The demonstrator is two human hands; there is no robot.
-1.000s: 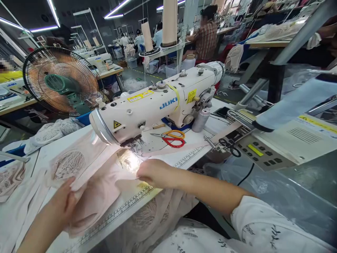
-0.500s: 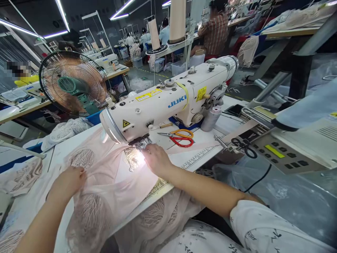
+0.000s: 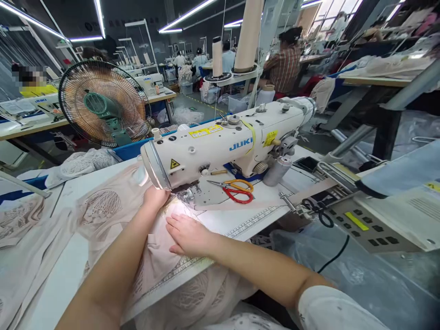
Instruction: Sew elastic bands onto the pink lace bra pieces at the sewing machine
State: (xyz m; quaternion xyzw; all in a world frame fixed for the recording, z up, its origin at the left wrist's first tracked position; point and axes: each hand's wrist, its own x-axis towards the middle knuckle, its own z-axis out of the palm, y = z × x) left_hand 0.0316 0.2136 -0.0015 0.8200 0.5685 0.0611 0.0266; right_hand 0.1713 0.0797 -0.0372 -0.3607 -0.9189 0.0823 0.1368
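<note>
In the head view, a long white metal sewing machine with blue "JUKI" lettering (image 3: 220, 149) stands across a white tabletop (image 3: 72, 279). The thin, pale pink fabric with lace-like panels (image 3: 160, 256) lies beneath the machine's head end and spreads from there toward the near table edge and out to the left. It looks soft, matte and slightly see-through, smooth near the needle area and gathered into shallow folds nearer the wearer. A rounded panel left of the machine shows a pattern of wavy, openwork lines; a bright lamp whitens the cloth right under the head.

The bare left hand (image 3: 156, 199) is tucked against the machine's head end, over the cloth; its fingertips are hidden, so whether they grip the cloth cannot be told. The bare right hand (image 3: 189, 234) lies palm down on the cloth, just in front of the machine's needle area, its fingers extended and unclenched.

In front of the machine's arm lie metal scissors with one orange and one red handle (image 3: 237, 190). A grey cone of thread (image 3: 277, 171) stands beside the machine's base. Beyond the head end is a round black-caged fan with a green motor (image 3: 105, 103).
</note>
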